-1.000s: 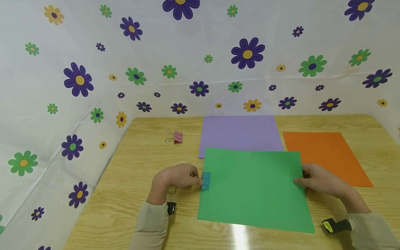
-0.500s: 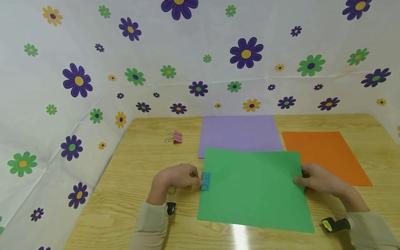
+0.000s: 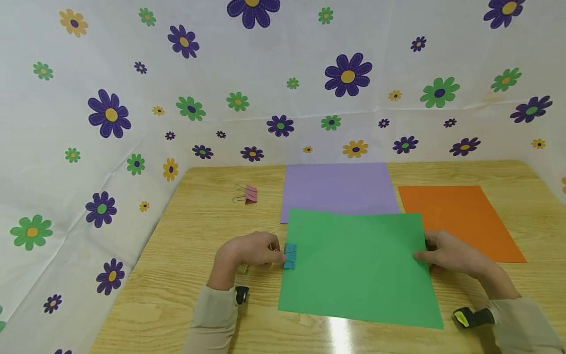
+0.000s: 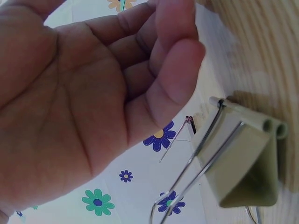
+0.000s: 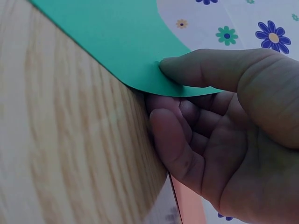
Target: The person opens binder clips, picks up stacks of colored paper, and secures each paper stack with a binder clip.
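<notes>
Left grip (image 3: 252, 249) pinches blue wire-handled clip (image 3: 290, 256); right grip (image 3: 452, 252) pinches smooth green sheet (image 3: 358, 268).

From here I count three sheets, green (image 3: 355, 268), purple (image 3: 338, 189) and orange (image 3: 462, 222); three binder clips, pink (image 3: 251, 193) at green's ten o'clock, blue (image 3: 290, 256) and olive (image 4: 240, 161) at nine; two hands (image 3: 253, 248) (image 3: 454, 253).

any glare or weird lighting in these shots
Head view: bright glare on the table, just below the green sheet; left wrist view: left hand dim against the pale flowered cloth; right wrist view: right hand shadowed, the sheet tinted teal.
</notes>
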Motion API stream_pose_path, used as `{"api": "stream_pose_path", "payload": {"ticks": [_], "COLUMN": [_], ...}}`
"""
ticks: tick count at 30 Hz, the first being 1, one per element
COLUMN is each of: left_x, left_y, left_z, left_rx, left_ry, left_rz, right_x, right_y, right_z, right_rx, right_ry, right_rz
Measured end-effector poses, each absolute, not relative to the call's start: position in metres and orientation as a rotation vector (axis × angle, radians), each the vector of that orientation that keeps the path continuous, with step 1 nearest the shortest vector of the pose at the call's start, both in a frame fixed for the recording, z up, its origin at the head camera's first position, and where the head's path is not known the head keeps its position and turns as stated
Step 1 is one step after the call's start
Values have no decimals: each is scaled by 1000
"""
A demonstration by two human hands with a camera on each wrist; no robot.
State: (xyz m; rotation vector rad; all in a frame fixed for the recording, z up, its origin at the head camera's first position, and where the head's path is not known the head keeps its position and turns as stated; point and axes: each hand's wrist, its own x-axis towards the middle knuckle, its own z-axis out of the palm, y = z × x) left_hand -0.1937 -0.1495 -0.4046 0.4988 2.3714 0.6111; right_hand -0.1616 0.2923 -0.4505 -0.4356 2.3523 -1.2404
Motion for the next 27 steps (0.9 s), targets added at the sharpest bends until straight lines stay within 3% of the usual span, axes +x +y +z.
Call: {"api": "stream_pose_path", "payload": {"ticks": [27], "left_x": [-190], "left_y": [-149], "left_z": [-400], "left_rx": [411], "left_ry": [2408], "left_rz": [555], "right_x": [-162], "right_y": [285], "right_z": [-454], "right_rx": [-419], "right_ry": [2441], "right_rz": [-1225]}}
